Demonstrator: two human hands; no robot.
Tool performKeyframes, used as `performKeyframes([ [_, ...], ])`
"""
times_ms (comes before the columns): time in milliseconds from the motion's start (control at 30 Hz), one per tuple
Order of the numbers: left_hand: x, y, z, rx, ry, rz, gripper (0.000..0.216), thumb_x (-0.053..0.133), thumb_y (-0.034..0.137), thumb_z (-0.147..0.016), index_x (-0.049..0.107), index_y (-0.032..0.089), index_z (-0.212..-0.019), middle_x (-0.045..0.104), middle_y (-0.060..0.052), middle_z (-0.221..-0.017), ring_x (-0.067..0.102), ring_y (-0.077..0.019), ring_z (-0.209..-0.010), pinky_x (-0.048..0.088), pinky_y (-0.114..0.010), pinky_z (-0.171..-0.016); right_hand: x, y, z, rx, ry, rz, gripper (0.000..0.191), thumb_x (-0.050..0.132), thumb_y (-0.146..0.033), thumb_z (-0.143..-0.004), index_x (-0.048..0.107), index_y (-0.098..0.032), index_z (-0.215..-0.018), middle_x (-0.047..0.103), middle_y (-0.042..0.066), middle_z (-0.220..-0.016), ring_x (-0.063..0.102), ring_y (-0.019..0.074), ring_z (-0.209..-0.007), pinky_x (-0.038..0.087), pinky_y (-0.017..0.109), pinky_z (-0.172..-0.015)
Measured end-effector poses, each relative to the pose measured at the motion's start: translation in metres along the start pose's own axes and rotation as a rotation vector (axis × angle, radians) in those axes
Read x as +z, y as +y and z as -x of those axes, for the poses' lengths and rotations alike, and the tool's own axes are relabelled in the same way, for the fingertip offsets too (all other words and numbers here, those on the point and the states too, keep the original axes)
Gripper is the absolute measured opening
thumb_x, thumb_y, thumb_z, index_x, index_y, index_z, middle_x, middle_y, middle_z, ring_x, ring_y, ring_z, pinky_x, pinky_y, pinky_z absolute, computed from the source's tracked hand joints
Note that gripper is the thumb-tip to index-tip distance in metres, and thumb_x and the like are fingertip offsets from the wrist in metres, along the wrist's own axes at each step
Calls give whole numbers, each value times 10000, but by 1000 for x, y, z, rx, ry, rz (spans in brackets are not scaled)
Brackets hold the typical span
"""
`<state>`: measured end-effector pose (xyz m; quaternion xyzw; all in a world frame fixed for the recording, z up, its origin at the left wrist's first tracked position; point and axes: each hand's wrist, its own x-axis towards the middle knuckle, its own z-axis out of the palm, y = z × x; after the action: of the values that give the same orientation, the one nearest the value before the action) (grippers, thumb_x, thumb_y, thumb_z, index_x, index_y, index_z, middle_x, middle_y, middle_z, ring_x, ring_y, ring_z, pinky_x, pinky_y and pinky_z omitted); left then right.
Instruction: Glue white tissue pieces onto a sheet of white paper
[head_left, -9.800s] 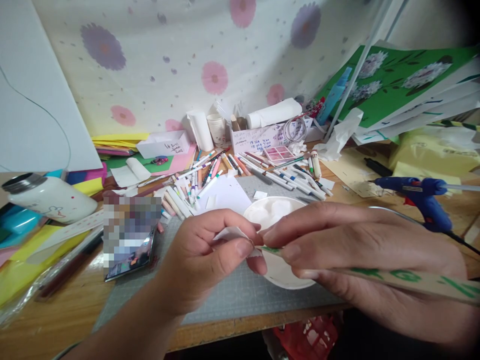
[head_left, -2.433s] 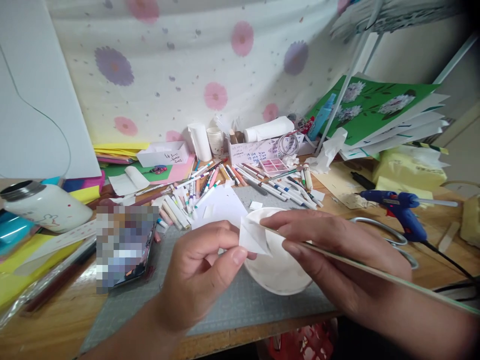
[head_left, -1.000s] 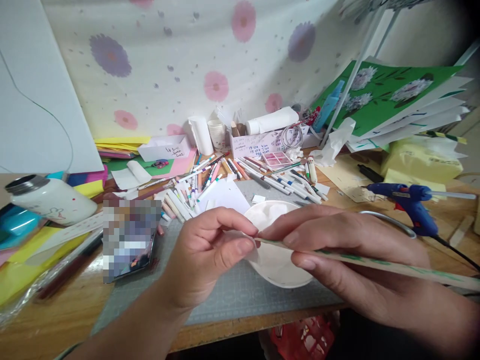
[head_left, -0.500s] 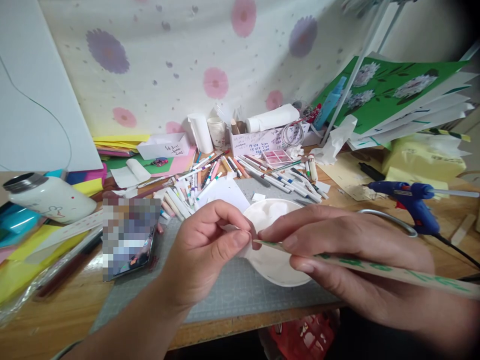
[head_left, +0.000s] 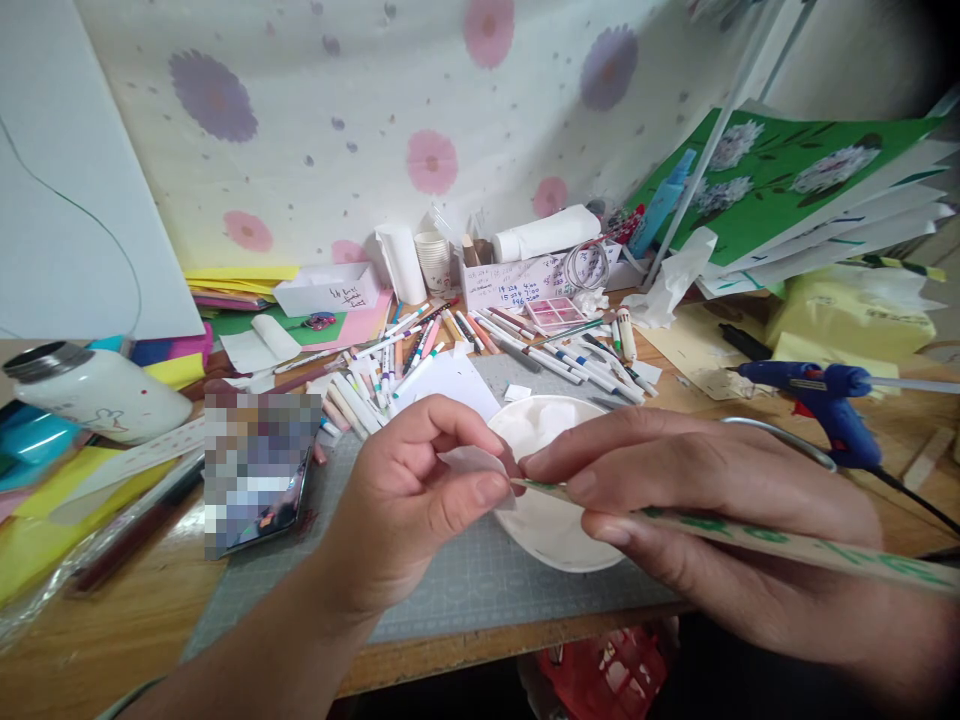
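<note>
My left hand (head_left: 420,500) pinches a small, thin white piece of paper (head_left: 472,460) between thumb and fingers. My right hand (head_left: 697,510) grips a long, pale, tapering stick with green markings (head_left: 757,530), its pointed tip meeting the lower edge of the paper beside my left thumb. The fingertips of both hands are close together. Beneath them a round white bowl (head_left: 559,545) rests on the grey cutting mat (head_left: 420,590), with something white and soft-looking (head_left: 551,422) inside it; my right hand covers part of the bowl.
Many markers (head_left: 562,365) lie spread behind the bowl, near a pink palette (head_left: 553,312). A blue glue gun (head_left: 832,390) is at right, its cord trailing. On the left are a phone (head_left: 262,490) and an open white bottle (head_left: 97,395) lying tilted. A wooden edge (head_left: 450,655) runs along the front.
The white paper between my left thumb and fingers now shows more of its face, having turned or opened out. My right hand keeps the stick nearly in place.
</note>
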<state>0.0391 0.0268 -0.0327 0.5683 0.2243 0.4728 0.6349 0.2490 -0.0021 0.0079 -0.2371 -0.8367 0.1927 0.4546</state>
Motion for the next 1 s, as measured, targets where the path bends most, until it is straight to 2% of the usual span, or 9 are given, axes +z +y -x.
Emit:
performKeyframes([
  [200, 0, 0, 0, -2, 2, -16, 106, 734, 204, -811, 658, 229, -881, 674, -4, -786, 607, -130, -736, 499, -254, -703, -3, -3, 1, -24, 5, 27, 88, 641, -98, -854, 683, -129, -925, 761, 87, -967, 708, 141, -967, 560, 161, -866],
  [367, 0, 1, 0, -20, 25, -10, 134, 765, 232, -780, 661, 218, -863, 683, -11, -768, 614, -143, -713, 506, -264, -679, -3, -2, 2, 10, -2, 39, 106, 642, -130, -862, 685, -184, -941, 762, 61, -978, 721, 163, -940, 596, 202, -815],
  [633, 0, 0, 0, -33, 23, 7, 141, 770, 226, -777, 667, 223, -873, 692, -12, -769, 633, -141, -718, 516, -259, -682, -3, -1, 0, -2, -9, 37, 129, 628, -121, -862, 687, -185, -959, 764, 60, -963, 721, 169, -942, 600, 217, -807],
  [1000, 1, 0, 0, -40, 22, -8, 140, 772, 235, -775, 664, 222, -864, 688, -12, -761, 630, -143, -716, 519, -260, -681, -4, -2, 1, -10, 5, 12, 109, 647, -97, -842, 687, -157, -925, 765, 59, -928, 717, 148, -942, 576, 177, -842],
])
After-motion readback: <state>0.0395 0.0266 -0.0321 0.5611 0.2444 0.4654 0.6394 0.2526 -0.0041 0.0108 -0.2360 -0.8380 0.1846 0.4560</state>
